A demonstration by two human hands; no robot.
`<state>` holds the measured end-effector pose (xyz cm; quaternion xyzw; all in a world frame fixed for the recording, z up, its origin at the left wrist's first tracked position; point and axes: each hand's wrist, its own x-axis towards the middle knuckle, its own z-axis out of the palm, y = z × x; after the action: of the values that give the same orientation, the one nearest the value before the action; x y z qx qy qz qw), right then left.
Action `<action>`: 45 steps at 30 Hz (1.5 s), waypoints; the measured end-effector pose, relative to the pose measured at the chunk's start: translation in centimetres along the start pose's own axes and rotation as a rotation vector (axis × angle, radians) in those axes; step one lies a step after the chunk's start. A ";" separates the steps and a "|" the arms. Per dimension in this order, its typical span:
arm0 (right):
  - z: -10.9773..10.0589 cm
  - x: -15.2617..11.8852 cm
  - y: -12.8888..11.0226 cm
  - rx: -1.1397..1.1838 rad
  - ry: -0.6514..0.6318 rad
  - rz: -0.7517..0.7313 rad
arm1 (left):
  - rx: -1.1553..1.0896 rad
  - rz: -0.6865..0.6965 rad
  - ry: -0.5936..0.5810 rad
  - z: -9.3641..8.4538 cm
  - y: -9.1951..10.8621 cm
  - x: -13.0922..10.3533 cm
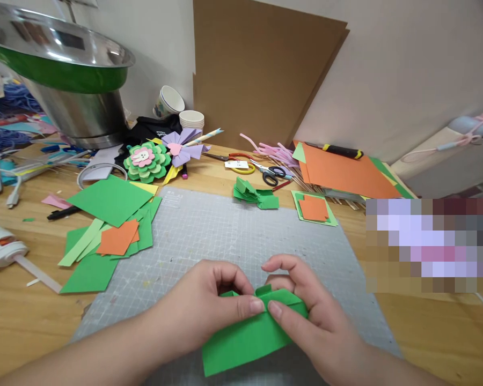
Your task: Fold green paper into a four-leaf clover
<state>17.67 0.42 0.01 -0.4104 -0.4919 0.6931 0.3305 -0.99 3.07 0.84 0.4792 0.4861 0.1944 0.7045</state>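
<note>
A sheet of green paper (245,343), with folds along its upper edge, is held between my two hands above the grey cutting mat (201,230). My left hand (213,300) pinches it with the thumb on top and the fingers curled behind. From the other side my right hand (309,305) grips it, thumb pressed close to the left thumb and index finger lifted off. Both thumbs meet near a small raised fold. Farther back on the mat lies a folded green paper piece (254,194), apart from my hands.
Green and orange paper pieces (118,236) lie at left, near a glue gun (2,244). Behind the mat are scissors (271,174), a paper flower (147,161) and orange sheets (346,174) with a cutter (342,151). A metal basin (56,43) stands back left.
</note>
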 end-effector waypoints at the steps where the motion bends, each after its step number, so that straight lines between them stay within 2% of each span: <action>1: 0.0 0.1 0.0 0.030 0.020 0.025 | -0.030 0.000 -0.024 -0.1 0.0 0.0; 5: -0.3 0.2 -0.1 0.065 0.058 0.062 | -0.101 -0.014 -0.071 -0.3 -0.1 0.1; 12: -0.4 -0.2 -0.3 0.018 0.019 0.032 | -0.021 -0.011 -0.037 0.1 -0.2 0.1; 20: -0.4 -0.6 -0.2 -0.070 -0.030 -0.025 | -0.026 0.019 -0.026 0.5 -0.5 0.1; 26: -0.2 -0.9 0.0 -0.045 -0.040 -0.023 | -0.088 -0.002 -0.059 0.5 -0.6 0.2; 33: -0.1 -0.4 0.4 0.014 0.075 0.031 | -0.071 -0.037 -0.018 0.6 -0.4 0.2; 40: 0.1 -0.6 0.1 0.049 0.038 0.034 | -0.047 -0.084 0.008 0.8 -0.4 0.2; 45: 0.5 -0.8 0.0 0.035 0.097 0.051 | -0.038 -0.072 0.013 0.7 -0.6 0.2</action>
<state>17.60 -0.50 0.35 -0.4502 -0.4522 0.6891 0.3435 -0.41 2.62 0.24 0.4467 0.5037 0.1813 0.7169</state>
